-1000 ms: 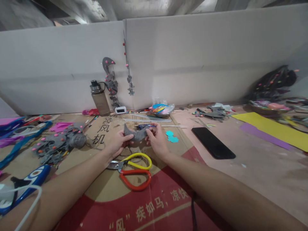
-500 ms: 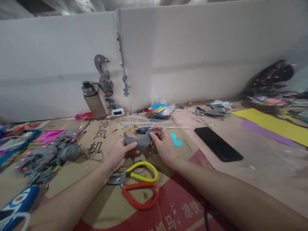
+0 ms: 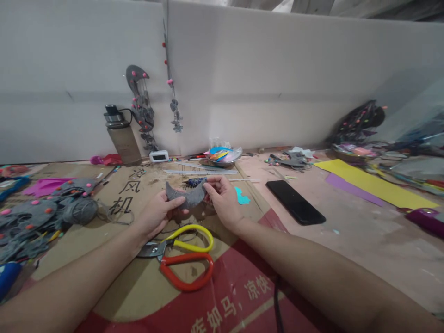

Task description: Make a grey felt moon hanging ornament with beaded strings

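A grey crescent-shaped felt piece (image 3: 186,196) is held up between both hands just above the cardboard sheet (image 3: 138,273). My left hand (image 3: 157,215) pinches its left end, fingers closed. My right hand (image 3: 222,200) pinches its right tip, fingers closed. Directly below the hands lie scissors with one yellow and one red handle (image 3: 185,252). A cyan paper cut-out (image 3: 242,196) lies just right of my right hand.
A black phone (image 3: 294,208) lies to the right. At the back stand a water bottle (image 3: 120,136), a small white clock (image 3: 158,156) and a bowl of coloured scraps (image 3: 222,156). Grey felt pieces with pink dots (image 3: 41,217) pile at left. Yellow and purple sheets (image 3: 374,185) lie far right.
The view has swung to the right and lowered a little. Both hands keep hold of the grey felt piece and have barely moved against the table.
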Tool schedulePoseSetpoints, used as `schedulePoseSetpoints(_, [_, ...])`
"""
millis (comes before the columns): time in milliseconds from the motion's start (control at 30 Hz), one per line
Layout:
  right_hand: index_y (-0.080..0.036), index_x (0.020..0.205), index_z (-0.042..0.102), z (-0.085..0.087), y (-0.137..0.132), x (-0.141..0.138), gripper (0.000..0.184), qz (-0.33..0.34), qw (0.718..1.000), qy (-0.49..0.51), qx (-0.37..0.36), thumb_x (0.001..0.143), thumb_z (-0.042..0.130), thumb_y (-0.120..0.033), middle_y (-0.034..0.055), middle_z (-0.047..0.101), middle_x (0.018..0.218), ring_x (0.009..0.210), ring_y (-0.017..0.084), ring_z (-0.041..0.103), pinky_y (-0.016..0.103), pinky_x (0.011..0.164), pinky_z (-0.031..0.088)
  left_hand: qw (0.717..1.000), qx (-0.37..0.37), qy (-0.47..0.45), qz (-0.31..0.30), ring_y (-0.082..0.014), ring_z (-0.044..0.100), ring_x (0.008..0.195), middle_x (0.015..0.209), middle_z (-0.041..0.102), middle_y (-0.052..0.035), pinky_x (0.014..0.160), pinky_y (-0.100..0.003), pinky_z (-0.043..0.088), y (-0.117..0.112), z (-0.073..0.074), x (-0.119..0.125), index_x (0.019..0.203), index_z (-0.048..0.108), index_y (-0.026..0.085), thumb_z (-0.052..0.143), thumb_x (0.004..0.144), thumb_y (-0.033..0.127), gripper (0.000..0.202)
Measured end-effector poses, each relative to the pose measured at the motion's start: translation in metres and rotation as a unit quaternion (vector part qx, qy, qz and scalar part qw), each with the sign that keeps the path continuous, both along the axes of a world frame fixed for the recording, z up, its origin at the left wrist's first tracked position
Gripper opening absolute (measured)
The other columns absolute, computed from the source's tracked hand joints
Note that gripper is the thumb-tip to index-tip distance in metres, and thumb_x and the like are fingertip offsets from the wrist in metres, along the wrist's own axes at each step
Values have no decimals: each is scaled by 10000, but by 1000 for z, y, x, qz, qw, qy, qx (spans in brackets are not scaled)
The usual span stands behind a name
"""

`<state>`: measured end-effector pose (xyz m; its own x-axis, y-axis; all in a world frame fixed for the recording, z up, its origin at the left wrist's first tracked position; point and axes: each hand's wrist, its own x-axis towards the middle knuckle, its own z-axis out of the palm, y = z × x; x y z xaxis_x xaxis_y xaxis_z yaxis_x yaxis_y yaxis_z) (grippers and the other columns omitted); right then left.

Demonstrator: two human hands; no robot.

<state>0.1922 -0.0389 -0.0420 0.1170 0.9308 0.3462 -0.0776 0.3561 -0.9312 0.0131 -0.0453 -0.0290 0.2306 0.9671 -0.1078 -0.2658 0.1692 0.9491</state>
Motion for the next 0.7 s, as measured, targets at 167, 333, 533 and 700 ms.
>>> schedulePoseSetpoints(167, [-220,892,512,-1,2,1,185,11,1000,-3,1,796,595,-354,-46,600,657,521,102,556,219,480,436,1000,4,-1,-15,-150,638,754,898,673,-61,587,-231,578,1,1,-1,890,653,133,747,662,133,246])
schedulePoseSetpoints(333, [-222,890,504,-4,4,1,197,22,1000,4,-2,791,602,-360,-50,593,661,501,100,552,216,457,432,1000,3,-1,-7,-144,636,721,870,671,-51,571,-239,580,0,1,-2,906,640,137,745,664,132,264])
schedulePoseSetpoints(533, [-228,880,486,-4,3,1,210,29,1000,9,1,787,608,-370,-58,574,630,497,106,550,222,463,443,1000,5,-2,-2,-157,641,741,920,670,-70,559,-245,585,1,0,-2,922,623,129,743,656,113,292])
schedulePoseSetpoints(700, [-250,965,470,-3,0,0,219,43,998,34,16,855,497,-438,-41,590,746,505,94,548,226,465,444,999,-1,-34,21,-132,633,668,865,669,-49,530,-225,568,3,1,-2,958,604,141,725,655,76,332])
